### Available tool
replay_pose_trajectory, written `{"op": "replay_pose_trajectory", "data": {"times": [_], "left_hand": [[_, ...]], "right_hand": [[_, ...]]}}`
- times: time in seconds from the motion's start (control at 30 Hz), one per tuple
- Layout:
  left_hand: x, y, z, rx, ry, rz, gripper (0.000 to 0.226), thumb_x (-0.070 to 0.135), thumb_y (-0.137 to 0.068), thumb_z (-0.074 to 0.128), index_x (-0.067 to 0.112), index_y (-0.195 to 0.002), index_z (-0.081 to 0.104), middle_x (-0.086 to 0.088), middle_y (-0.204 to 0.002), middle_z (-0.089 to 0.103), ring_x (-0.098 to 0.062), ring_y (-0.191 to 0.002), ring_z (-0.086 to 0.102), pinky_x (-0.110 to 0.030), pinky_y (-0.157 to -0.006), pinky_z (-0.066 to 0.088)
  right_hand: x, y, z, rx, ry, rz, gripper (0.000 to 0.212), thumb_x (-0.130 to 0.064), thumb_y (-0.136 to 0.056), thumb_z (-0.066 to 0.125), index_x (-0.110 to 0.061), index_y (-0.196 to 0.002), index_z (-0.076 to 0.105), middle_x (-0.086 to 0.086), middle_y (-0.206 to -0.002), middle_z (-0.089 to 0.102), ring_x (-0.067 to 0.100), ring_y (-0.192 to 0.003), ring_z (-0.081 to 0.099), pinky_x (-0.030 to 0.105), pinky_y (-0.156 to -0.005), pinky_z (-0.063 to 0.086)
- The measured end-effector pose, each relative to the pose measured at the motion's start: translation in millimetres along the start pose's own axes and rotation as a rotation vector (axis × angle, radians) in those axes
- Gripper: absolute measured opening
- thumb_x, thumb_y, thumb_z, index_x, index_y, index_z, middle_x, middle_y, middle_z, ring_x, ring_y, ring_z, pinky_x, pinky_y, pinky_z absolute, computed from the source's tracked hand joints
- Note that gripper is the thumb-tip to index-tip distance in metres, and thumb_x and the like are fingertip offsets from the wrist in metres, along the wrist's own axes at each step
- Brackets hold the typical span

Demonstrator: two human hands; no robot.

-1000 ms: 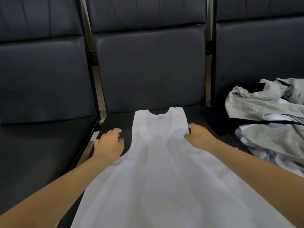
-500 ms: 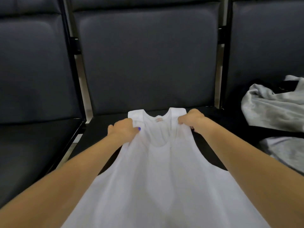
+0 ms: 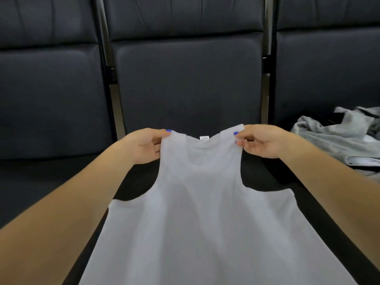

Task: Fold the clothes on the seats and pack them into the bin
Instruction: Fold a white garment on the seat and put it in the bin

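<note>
Now we have the white tank top (image 3: 205, 212) by both shoulder straps; our left hand (image 3: 144, 146) pinches one, our right hand (image 3: 260, 140) the other; its long axis runs from that grip toward us down the middle seat (image 3: 267, 177); both hands equally near; the neck label (image 3: 204, 138) is too small to read.

Both forearms reach forward, converging. The left hand (image 3: 145, 146) and right hand (image 3: 260, 140) are raised level, palms facing inward, each grip a thumb-and-finger pinch with blue-painted nails showing.
</note>
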State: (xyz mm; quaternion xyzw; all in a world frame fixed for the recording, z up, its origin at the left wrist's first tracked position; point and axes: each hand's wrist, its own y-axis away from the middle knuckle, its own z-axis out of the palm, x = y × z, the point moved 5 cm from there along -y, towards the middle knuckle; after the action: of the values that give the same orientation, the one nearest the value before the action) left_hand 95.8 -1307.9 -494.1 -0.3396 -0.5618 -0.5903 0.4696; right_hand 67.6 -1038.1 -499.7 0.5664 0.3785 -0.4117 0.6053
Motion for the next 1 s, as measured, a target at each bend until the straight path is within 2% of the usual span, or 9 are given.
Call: {"op": "replay_pose_trajectory", "data": {"times": [0.13,0.27,0.4,0.53,0.63,0.73,0.83,0.9,1.0], "left_hand": [[7.8,47.7,-0.9,-0.019,-0.002,0.032,0.042,0.002,-0.087,0.060,0.014,-0.128,0.056,-0.010,-0.113,0.066,-0.024,-0.097,0.066,-0.036,-0.078,0.054],[4.1,100.9,-2.3,-0.062,-0.047,0.090,0.035,0.002,-0.089,0.058,0.016,-0.121,0.059,-0.008,-0.111,0.068,-0.022,-0.095,0.067,-0.034,-0.082,0.054],[-17.5,154.6,-10.1,-0.135,-0.153,0.143,0.033,0.002,-0.085,0.059,0.021,-0.112,0.063,-0.006,-0.103,0.072,-0.018,-0.087,0.070,-0.033,-0.078,0.053],[-62.2,197.0,-20.6,-0.235,-0.217,0.098,0.052,0.006,-0.061,0.079,0.018,-0.110,0.067,-0.008,-0.100,0.072,-0.021,-0.086,0.070,-0.033,-0.071,0.058],[-108.9,216.3,-28.4,-0.376,-0.332,-0.013,0.062,0.027,-0.043,0.094,0.020,-0.101,0.073,-0.001,-0.095,0.068,-0.016,-0.085,0.067,-0.026,-0.072,0.055],[-142.9,225.3,-35.0,-0.432,-0.633,-0.083,0.031,0.027,-0.065,0.077,0.030,-0.096,0.073,0.001,-0.091,0.061,-0.009,-0.086,0.060,-0.024,-0.079,0.046],[-142.7,216.5,-38.4,-0.288,-0.566,-0.116,0.015,0.014,-0.089,0.064,0.016,-0.102,0.071,-0.008,-0.085,0.062,-0.017,-0.074,0.061,-0.025,-0.067,0.051],[-135.9,206.7,-38.5,-0.171,-0.611,-0.113,0.013,0.010,-0.096,0.053,0.010,-0.103,0.064,-0.013,-0.086,0.065,-0.022,-0.061,0.062,-0.028,-0.056,0.054],[-131.4,189.8,-36.4,-0.070,-0.988,-0.005,0.011,0.024,-0.098,0.049,0.018,-0.103,0.057,-0.005,-0.101,0.056,-0.016,-0.060,0.058,-0.021,-0.050,0.048]], "right_hand": [[-0.8,47.8,-0.9,-0.129,-0.035,-0.044,0.031,0.002,-0.089,0.058,-0.009,-0.117,0.061,0.010,-0.108,0.066,0.020,-0.086,0.070,0.026,-0.063,0.060],[4.5,102.5,-1.7,-0.282,0.073,-0.098,0.020,0.000,-0.091,0.055,-0.009,-0.104,0.067,0.008,-0.099,0.072,0.015,-0.080,0.071,0.024,-0.073,0.059],[27.3,152.8,-10.6,-0.363,0.196,-0.114,0.019,-0.002,-0.088,0.058,-0.007,-0.104,0.067,0.012,-0.103,0.072,0.019,-0.086,0.070,0.026,-0.074,0.059],[67.8,187.1,-17.5,-0.512,0.366,-0.067,0.013,-0.003,-0.084,0.062,-0.012,-0.091,0.069,0.011,-0.100,0.072,0.020,-0.088,0.069,0.025,-0.070,0.056],[104.3,197.6,-20.8,-0.629,0.627,0.048,0.027,0.003,-0.083,0.063,-0.019,-0.070,0.071,0.005,-0.091,0.070,0.020,-0.093,0.068,0.029,-0.076,0.054],[126.4,203.9,-23.2,-0.684,0.831,0.183,0.034,0.000,-0.086,0.063,-0.020,-0.058,0.062,-0.010,-0.072,0.061,0.013,-0.087,0.066,0.037,-0.083,0.053],[116.6,200.3,-21.7,-0.578,0.917,0.189,0.014,-0.019,-0.086,0.068,-0.014,-0.073,0.068,-0.002,-0.088,0.065,0.019,-0.085,0.070,0.035,-0.071,0.056],[104.6,196.8,-19.8,-0.496,1.076,0.229,0.029,-0.037,-0.090,0.062,-0.011,-0.082,0.070,0.002,-0.093,0.070,0.021,-0.089,0.071,0.035,-0.071,0.059],[96.9,190.6,-11.4,-0.411,1.230,0.286,0.058,-0.058,-0.092,0.044,-0.008,-0.091,0.072,0.005,-0.087,0.075,0.021,-0.084,0.071,0.034,-0.069,0.060]]}}
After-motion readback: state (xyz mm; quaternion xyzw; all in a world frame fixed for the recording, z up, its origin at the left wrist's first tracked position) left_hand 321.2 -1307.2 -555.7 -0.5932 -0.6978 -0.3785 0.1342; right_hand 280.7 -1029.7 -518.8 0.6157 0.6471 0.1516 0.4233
